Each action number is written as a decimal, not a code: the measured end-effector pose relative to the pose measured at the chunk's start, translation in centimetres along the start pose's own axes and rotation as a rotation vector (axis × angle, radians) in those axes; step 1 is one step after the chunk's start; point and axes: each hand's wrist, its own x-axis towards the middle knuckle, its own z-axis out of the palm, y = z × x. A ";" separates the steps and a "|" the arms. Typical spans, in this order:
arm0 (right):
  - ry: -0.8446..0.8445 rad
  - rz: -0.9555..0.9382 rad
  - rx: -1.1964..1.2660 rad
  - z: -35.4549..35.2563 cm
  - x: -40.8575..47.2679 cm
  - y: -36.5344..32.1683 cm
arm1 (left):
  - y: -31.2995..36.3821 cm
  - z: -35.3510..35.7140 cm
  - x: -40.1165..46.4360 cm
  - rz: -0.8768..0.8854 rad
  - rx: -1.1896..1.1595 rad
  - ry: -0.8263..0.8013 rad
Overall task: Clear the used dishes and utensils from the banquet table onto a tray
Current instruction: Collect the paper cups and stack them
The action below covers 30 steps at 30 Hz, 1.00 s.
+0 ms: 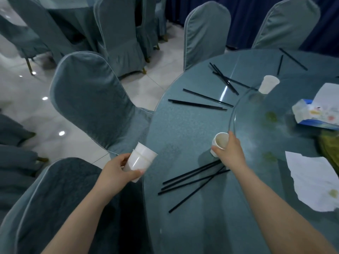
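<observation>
Head view: glass-topped table (183,125), covered chairs (88,99)

Two bare forearms, left hand (114,173) and right hand (231,151) ungloved, sleeveless

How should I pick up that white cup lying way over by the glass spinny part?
The far paper cup lies tipped on its side, mouth aimed up and away. Wrap your fingers round its middle from above; the bare round wall faces up, and chopsticks lie beside it on the left.
</observation>
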 end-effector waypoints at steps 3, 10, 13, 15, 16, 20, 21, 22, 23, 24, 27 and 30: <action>-0.072 -0.070 -0.123 1.3 -2.4 -0.6 | 0.2 -1.0 -0.7 0.026 -0.030 -0.015; 0.005 -0.161 0.122 1.8 -9.0 -8.2 | -0.3 -6.6 -4.1 0.175 -0.099 0.048; -0.042 -0.249 0.312 1.8 -12.8 -14.3 | -1.3 -10.1 -5.9 0.221 -0.121 0.100; -0.099 -0.320 0.481 2.3 -16.0 -18.7 | -2.3 -12.8 -7.3 0.265 -0.116 0.127; -0.138 -0.361 0.569 2.7 -17.8 -20.9 | -2.8 -14.3 -8.0 0.290 -0.096 0.135; -0.276 -0.566 0.688 5.9 -25.3 -28.9 | -5.5 -21.1 -10.9 0.376 0.003 0.181; -0.317 -0.595 0.693 7.0 -27.2 -30.7 | -6.4 -23.0 -11.6 0.391 0.014 0.187; -0.366 -0.606 0.695 8.1 -28.9 -32.3 | -7.4 -24.8 -12.4 0.411 0.020 0.191; -0.419 -0.611 0.693 9.3 -30.6 -33.6 | -8.4 -26.6 -13.2 0.432 0.027 0.197; -0.468 -0.614 0.682 10.5 -32.1 -34.9 | -9.4 -28.3 -14.0 0.451 0.038 0.205; -0.568 -0.599 0.617 14.2 -35.9 -37.8 | -12.1 -32.8 -16.0 0.475 0.120 0.198; -0.611 -0.544 0.635 17.1 -39.0 -40.5 | -14.6 -36.4 -17.3 0.451 0.158 0.201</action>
